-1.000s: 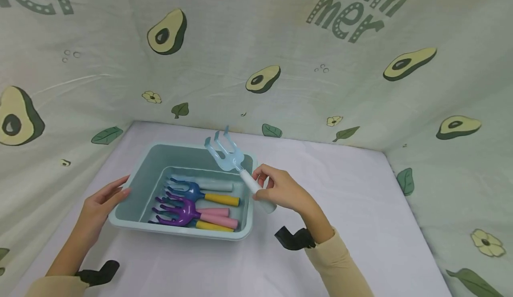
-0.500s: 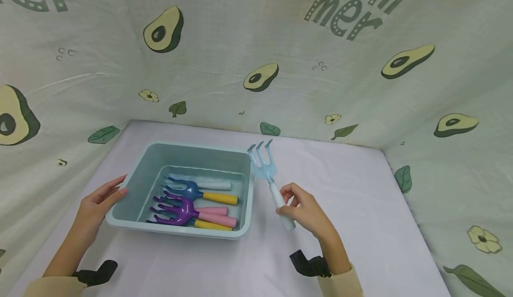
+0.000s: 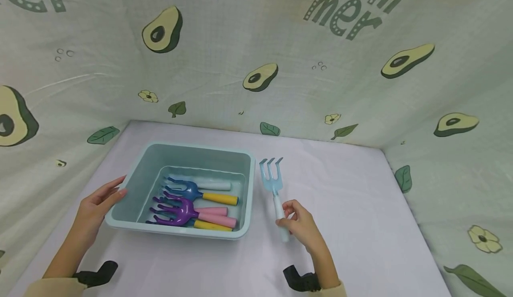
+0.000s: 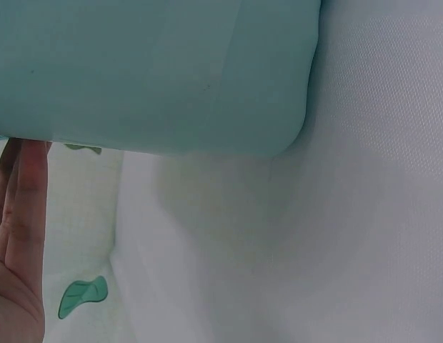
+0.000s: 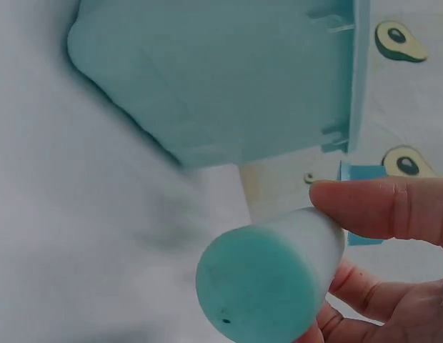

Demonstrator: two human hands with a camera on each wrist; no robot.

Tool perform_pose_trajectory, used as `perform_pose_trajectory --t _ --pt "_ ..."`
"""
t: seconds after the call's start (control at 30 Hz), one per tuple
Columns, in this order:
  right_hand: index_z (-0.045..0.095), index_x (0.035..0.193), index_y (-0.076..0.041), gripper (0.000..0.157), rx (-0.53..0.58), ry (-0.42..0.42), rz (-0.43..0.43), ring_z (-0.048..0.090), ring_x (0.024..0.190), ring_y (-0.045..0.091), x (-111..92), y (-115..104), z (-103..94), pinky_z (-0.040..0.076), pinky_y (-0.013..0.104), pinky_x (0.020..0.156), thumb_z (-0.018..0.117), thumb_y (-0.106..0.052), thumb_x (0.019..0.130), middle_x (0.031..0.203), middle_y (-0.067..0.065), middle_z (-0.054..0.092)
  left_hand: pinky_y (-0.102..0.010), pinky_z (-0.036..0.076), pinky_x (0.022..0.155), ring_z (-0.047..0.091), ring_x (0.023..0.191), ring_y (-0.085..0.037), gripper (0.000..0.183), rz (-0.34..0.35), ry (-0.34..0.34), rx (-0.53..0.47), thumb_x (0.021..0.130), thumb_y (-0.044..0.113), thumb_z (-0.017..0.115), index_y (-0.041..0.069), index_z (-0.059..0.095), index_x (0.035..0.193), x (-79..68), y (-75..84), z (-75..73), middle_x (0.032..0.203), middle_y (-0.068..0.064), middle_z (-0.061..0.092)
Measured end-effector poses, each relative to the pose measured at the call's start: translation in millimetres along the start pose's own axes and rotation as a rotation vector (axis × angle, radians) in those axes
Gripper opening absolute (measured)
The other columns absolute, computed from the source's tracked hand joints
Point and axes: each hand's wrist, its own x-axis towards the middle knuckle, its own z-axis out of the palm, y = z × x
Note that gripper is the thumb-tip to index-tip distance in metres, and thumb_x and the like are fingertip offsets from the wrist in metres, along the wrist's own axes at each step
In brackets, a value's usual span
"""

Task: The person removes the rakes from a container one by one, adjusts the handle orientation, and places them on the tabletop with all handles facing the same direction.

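Observation:
My right hand [image 3: 298,223] pinches the white handle of a light-blue three-tined garden hand rake [image 3: 272,185] between thumb and fingers. The rake points away from me over the table, just right of a pale teal plastic basin [image 3: 176,232]. In the right wrist view the handle's rounded teal end [image 5: 257,286] faces the camera. My left hand [image 3: 92,210] rests at the basin's left rim with fairly straight fingers [image 4: 28,207]. Inside the basin lie several more hand rakes: a purple one [image 3: 184,211] with a pink handle, a blue one [image 3: 193,193] with a yellow handle, and others partly hidden beneath.
A white cloth [image 3: 332,190] covers the table. Behind and beside it hangs a pale curtain [image 3: 216,38] printed with avocados, leaves and lettering. Black wrist-worn devices [image 3: 300,279] sit on both wrists.
My right hand has carried the light-blue rake from over the basin's right side to the right and down towards the table, turning its tines to point away. My left hand stays at the rim.

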Motion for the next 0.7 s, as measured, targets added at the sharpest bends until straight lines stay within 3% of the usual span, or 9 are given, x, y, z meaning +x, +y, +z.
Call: perform_pose_trajectory --t 0.4,0.7 --pt "0.055 0.101 0.001 0.034 -0.008 0.012 0.072 0.046 0.066 0.014 9.2 22.4 25.5 0.041 0.025 0.051 0.069 -0.008 0.071 0.082 0.005 0.049 -0.063 0.031 0.098 0.032 0.136 -0.029 0.056 0.02 0.002 0.025 0.094 0.043 0.05 0.032 0.031 0.145 -0.5 0.3 -1.5 0.151 0.005 0.029" --pt "0.055 0.097 0.003 0.032 -0.09 0.018 0.092 0.05 0.067 0.017 21.4 31.9 41.3 0.044 0.026 0.052 0.066 -0.012 0.072 0.08 0.008 0.054 -0.062 0.032 0.099 0.031 0.136 -0.032 0.057 0.005 0.009 0.03 0.094 0.042 0.05 0.03 0.03 0.146 -0.4 0.8 0.2 0.152 0.001 0.028"
